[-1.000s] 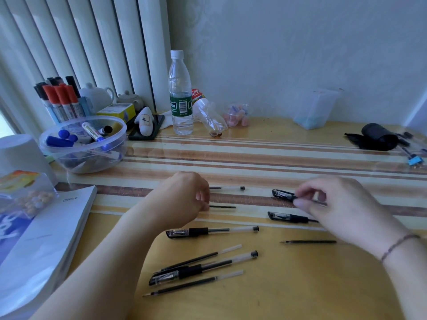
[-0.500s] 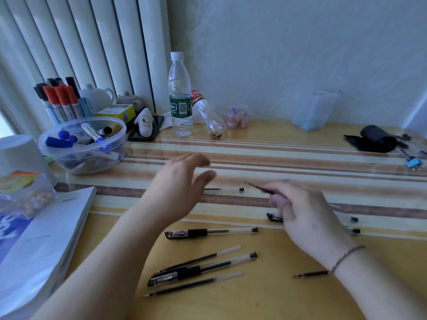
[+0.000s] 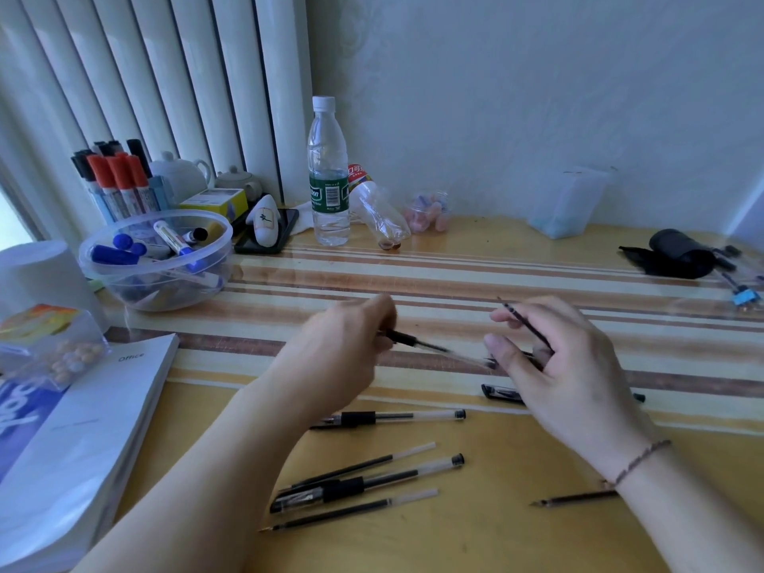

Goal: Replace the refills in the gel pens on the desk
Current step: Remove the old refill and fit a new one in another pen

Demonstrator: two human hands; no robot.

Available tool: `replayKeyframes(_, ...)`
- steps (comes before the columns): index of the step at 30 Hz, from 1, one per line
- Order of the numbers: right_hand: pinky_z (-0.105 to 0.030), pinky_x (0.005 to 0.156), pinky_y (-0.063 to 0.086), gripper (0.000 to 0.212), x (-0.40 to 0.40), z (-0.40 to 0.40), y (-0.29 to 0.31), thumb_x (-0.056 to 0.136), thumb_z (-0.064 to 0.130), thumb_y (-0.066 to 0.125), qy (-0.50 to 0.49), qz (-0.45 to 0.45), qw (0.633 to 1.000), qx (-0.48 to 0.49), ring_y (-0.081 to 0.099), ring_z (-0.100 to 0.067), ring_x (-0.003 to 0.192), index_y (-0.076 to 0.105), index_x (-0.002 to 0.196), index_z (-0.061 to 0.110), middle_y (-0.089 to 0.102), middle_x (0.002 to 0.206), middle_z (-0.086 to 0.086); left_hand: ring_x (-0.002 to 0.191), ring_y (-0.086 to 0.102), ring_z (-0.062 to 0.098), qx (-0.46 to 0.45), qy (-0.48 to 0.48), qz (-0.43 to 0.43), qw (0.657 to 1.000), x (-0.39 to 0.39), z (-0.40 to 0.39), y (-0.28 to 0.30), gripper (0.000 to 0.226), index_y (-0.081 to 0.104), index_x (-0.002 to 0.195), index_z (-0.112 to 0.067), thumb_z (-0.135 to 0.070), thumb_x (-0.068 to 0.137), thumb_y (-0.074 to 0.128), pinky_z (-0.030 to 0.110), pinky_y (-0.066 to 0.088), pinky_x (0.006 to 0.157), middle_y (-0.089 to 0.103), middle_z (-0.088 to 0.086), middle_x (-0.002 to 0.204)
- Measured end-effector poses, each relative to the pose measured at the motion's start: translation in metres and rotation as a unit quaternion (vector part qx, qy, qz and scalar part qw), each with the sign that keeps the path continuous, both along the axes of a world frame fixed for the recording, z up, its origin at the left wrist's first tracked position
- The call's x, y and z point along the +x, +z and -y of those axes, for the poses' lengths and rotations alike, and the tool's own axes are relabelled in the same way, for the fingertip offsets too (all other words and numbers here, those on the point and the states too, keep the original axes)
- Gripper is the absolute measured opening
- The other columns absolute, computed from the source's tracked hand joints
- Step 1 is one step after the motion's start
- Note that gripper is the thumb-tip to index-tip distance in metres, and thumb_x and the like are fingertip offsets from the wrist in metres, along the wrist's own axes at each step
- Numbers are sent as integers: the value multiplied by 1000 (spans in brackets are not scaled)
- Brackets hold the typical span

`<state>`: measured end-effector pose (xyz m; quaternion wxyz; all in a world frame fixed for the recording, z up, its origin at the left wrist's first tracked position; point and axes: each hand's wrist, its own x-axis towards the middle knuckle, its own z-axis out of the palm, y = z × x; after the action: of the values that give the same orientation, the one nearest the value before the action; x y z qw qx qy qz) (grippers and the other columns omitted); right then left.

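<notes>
left hand [image 3: 343, 349] pinched on the grip end of a clear pen barrel [image 3: 430, 347], blurred, raised above the desk [image 3: 496, 531] and pointing right; right hand [image 3: 566, 366] holds a thin dark refill [image 3: 524, 324] between its fingers, tilted up and left, just beside the barrel's far end. on the desk near the hands: a whole gel pen [image 3: 397, 416], another capped pen [image 3: 368, 483] lying between two loose refills, and one refill [image 3: 574, 499] by the right wrist. a marker bowl [image 3: 157, 258] and water bottle [image 3: 328, 175] stand well apart at the back.
</notes>
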<state>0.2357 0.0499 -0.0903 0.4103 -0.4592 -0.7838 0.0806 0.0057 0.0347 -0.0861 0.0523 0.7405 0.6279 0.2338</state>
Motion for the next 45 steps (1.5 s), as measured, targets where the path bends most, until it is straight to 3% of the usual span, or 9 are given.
replayKeyframes(4,-28,60,56,36,0,6,3,84,56,49,25,67,996,-60,67,-3,68,74,92,31,73,75,15,69,51,18,37,-139,48,988,20,11,-1,4,48,100,-19,-20,97,50,35,44,60,56,-3,83)
replayKeyframes(7,-30,47,44,52,-1,6,3,81,62,45,87,42,988,-123,54,-18,48,72,74,18,60,53,-7,81,53,13,34,-172,34,984,20,11,-3,20,52,103,-23,-42,96,50,30,45,68,60,-7,91)
replayKeyframes(14,-40,60,49,35,2,4,7,76,54,61,172,-40,963,-201,58,-32,64,74,81,23,64,68,-19,50,43,13,40,-160,22,986,9,6,0,36,64,80,-24,-58,87,55,30,38,49,47,-2,51)
replayKeyframes(24,-22,47,28,34,6,5,13,76,51,56,153,-82,960,-221,31,-17,47,75,68,25,33,50,-5,61,50,11,58,-171,94,979,6,6,5,14,62,89,-22,-33,95,56,20,38,54,55,-10,65)
replayKeyframes(28,-36,53,46,32,2,7,10,79,49,57,131,-55,975,-168,54,-22,49,66,53,33,57,48,-1,54,41,14,66,-176,109,976,9,5,3,21,51,78,-21,-30,97,48,21,31,50,46,-7,58)
replayKeyframes(34,-13,61,52,16,2,8,7,62,37,75,88,-125,981,-123,68,-2,64,78,75,29,74,69,16,48,34,15,69,-187,150,968,12,9,8,39,38,61,-23,-28,100,44,21,26,48,36,-2,53)
replayKeyframes(37,-25,63,57,17,-1,10,10,70,48,74,110,-139,976,-125,69,-15,64,75,69,30,73,66,3,46,28,11,63,-170,174,968,12,8,7,45,36,58,-17,-29,101,44,21,23,46,32,-1,52)
replayKeyframes(41,-52,74,53,57,5,4,10,83,55,58,98,-104,976,-163,69,-27,64,59,47,10,61,48,-13,47,29,19,66,-158,178,969,10,6,6,49,36,58,-10,-28,101,46,27,26,46,31,3,51)
replayKeyframes(45,-17,48,42,20,4,3,9,68,41,74,89,-114,980,-138,47,-11,46,70,65,22,58,49,11,47,31,17,38,-152,178,972,8,5,6,52,41,59,-3,-34,101,46,30,29,48,32,1,49)
